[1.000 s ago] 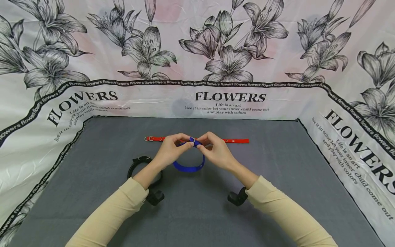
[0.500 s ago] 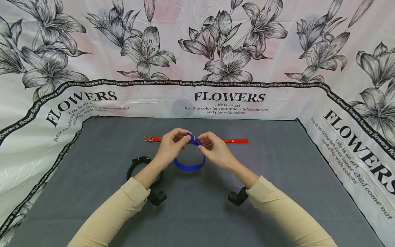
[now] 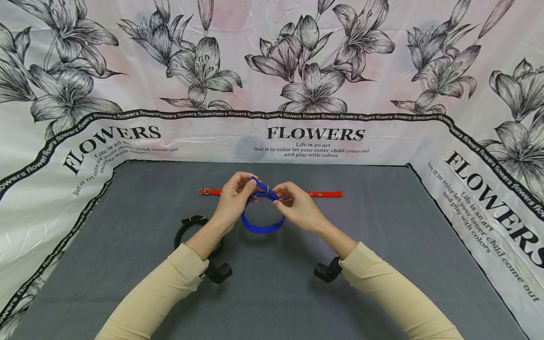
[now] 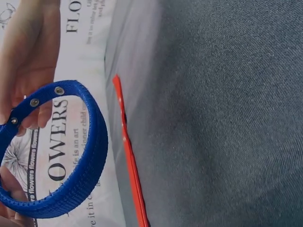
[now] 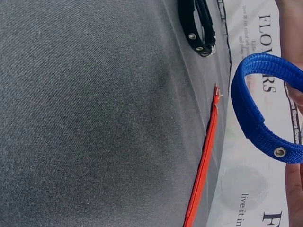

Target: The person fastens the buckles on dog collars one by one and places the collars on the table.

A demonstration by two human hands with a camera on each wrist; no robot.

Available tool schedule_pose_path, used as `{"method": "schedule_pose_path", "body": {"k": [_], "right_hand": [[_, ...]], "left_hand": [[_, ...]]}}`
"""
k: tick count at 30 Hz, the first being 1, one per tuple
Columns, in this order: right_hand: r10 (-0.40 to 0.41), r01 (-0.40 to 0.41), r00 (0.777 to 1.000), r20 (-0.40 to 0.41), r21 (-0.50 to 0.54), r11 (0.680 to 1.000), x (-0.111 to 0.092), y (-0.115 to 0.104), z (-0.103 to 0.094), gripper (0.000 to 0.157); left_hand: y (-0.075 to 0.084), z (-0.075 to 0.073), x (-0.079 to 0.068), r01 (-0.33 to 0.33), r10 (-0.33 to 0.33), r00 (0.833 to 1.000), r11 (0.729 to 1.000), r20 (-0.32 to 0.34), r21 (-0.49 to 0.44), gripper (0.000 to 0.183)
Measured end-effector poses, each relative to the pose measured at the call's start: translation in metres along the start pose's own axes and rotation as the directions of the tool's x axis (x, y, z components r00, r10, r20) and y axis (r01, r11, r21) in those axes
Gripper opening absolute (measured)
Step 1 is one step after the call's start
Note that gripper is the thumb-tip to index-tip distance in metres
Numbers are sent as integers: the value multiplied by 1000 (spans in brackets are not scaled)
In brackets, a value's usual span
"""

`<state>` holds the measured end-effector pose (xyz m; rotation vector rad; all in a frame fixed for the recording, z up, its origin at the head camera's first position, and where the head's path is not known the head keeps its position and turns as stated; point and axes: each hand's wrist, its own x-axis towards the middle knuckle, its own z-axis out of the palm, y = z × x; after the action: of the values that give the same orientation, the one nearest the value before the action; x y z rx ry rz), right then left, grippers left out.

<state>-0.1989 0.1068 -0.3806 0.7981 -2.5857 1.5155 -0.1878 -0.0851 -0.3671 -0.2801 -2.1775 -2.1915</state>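
A blue pet collar (image 3: 262, 230), bent into a loop, hangs over the table between both hands. My left hand (image 3: 231, 200) pinches its strap end, which sticks up to the left through the metal buckle (image 3: 267, 190). On the other side my right hand (image 3: 299, 208) pinches the band just right of the buckle. Metal eyelets (image 4: 34, 102) dot the band in the left wrist view. In the right wrist view the collar's ribbed inner face (image 5: 270, 60) and one eyelet (image 5: 280, 152) show. Some of the fingertips are hidden behind the strap.
Behind the hands a red collar (image 3: 327, 194) lies stretched flat, its middle hidden by them. A black collar (image 3: 182, 234), closed in a ring, lies left, partly under the left forearm. Grey cloth (image 3: 272, 293) covers the table; a flower-printed sheet (image 3: 314, 156) borders it.
My left hand has moved up and left with the strap end, so more of it shows past the buckle. The loop has shifted slightly right and up; my right hand stays nearly still.
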Motion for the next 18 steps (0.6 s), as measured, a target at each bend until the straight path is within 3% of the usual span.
{"method": "schedule_pose_path", "body": {"k": [9,13,18], "right_hand": [[21,-21,1000,-18,-3,1000,-1,0,1,19],[29,-28,999,-38,27,999,-1,-1,1,18],[37,-36,999,-40,22,999,-4,-23,-2,19]], "left_hand": [[5,-2,1,-18,16,1000,995,-24,-96,27],[5,-2,2,8,-9,1000,998,-11,-62,27],[1,2,1,38,-39,999,998,3,55,25]]}}
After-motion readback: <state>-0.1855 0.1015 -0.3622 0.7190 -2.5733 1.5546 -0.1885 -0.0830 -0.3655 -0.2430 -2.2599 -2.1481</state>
